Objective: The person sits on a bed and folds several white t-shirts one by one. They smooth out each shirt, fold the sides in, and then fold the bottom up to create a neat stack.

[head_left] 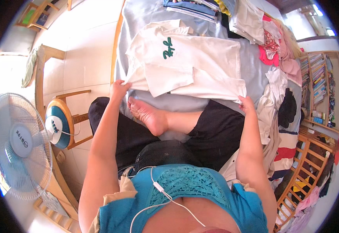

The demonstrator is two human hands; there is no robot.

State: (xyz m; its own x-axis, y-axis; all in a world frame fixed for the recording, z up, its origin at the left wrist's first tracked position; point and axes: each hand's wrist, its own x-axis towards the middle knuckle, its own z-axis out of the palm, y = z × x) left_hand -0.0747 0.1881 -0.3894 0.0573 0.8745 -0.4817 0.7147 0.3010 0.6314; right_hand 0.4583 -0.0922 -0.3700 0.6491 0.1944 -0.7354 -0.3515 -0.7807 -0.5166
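A white T-shirt (pixel 213 61) with green lettering lies spread sideways across the bed in front of my crossed legs. Its collar end points left and its hem points right. My left hand (pixel 119 89) pinches the shirt near its shoulder, at the bed's left side. At the near corner of the hem, my right hand (pixel 246 104) grips the fabric between thumb and fingers. One sleeve (pixel 169 78) is laid over the shirt's near side. The near edge is drawn between my two hands, just beyond my bare foot (pixel 149 115).
Folded clothes (pixel 192 8) lie at the bed's far end, beside a heap of garments (pixel 274 43). More clothing (pixel 269 102) runs down the right side. A standing fan (pixel 21 142) is on the left, by a wooden stool (pixel 67 125). A bookshelf (pixel 317 78) stands right. White earphone cords (pixel 159 188) hang over my chest.
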